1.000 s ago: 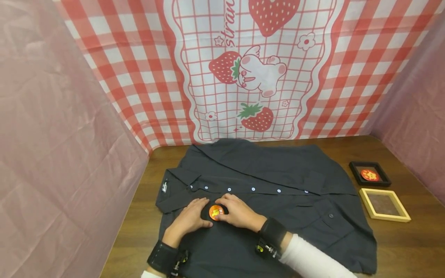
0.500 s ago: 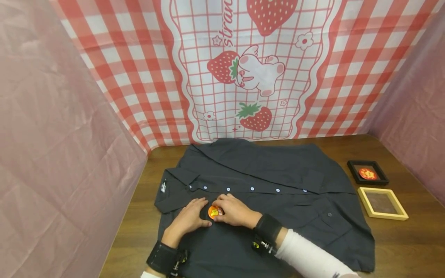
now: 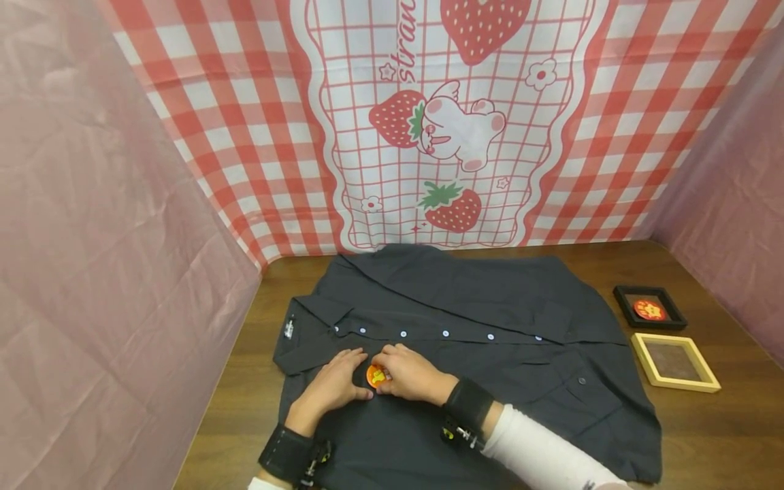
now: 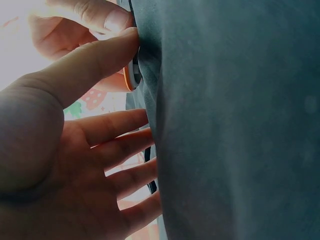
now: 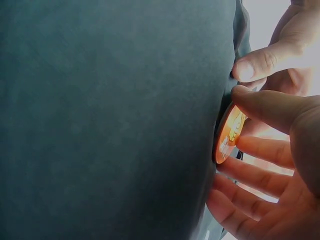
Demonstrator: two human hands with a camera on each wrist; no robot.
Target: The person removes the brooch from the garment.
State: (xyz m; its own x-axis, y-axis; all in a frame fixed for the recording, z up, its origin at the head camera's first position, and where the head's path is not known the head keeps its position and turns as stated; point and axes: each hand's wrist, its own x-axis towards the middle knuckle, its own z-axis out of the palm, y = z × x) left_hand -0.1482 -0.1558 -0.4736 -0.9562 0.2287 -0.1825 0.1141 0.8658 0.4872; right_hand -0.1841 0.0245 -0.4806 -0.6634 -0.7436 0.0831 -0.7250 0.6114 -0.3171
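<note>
A dark grey button-up shirt (image 3: pixel 490 299) lies spread on the table, its collar toward the left. On its front is a round orange badge (image 3: pixel 374 376) with a yellow figure. My right hand (image 3: pixel 413 373) pinches this badge by its edge, thumb on the near side and fingers on the far side, covering its right part. In the left wrist view the badge's rim (image 4: pixel 128 79) and grey back show close against the cloth. My left hand (image 3: pixel 333 382) rests on the shirt just left of the badge, fingers extended and thumb tip beside the right thumb.
At the right of the wooden table (image 3: pixel 233 381) lie a black frame (image 3: pixel 677 321) with a red-orange badge (image 3: pixel 649 310) in it and a pale yellow frame (image 3: pixel 707 384). A checked strawberry cloth (image 3: pixel 269 136) hangs behind; pink cloths (image 3: pixel 122 272) hang at both sides.
My right hand has shifted slightly left and its fingers have closed further over the badge, hiding more of its face. My left hand stays in place on the shirt.
</note>
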